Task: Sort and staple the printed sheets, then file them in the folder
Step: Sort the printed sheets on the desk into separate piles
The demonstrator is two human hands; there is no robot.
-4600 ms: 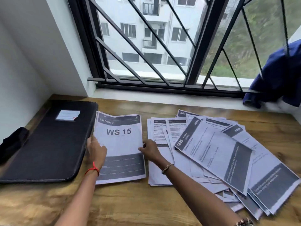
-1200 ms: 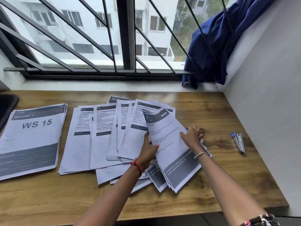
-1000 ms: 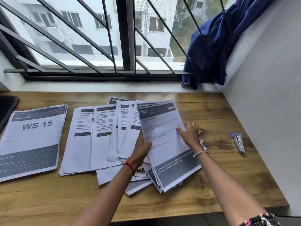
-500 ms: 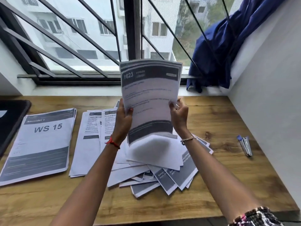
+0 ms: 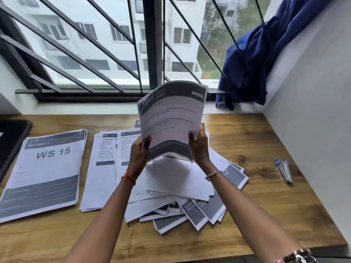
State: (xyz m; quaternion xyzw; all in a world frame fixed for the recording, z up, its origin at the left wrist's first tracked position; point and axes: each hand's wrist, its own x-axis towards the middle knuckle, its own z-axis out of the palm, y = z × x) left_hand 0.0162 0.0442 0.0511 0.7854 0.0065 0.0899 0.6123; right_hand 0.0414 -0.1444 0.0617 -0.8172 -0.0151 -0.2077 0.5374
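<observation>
facing a barred window, the desk bears sheets.

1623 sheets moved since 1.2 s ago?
Yes. The 1623 sheets rose off the loose pile; left hand and right hand now hold them upright, top edge overlapping the window frame.

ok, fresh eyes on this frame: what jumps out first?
The bundle of sheets held upright mid-frame, gripped at its lower sides by the left hand and right hand, above a messy fan of loose sheets on the wooden table. Next, the bold WS 15 stack lying at left, and the small stapler alone at far right.
</observation>
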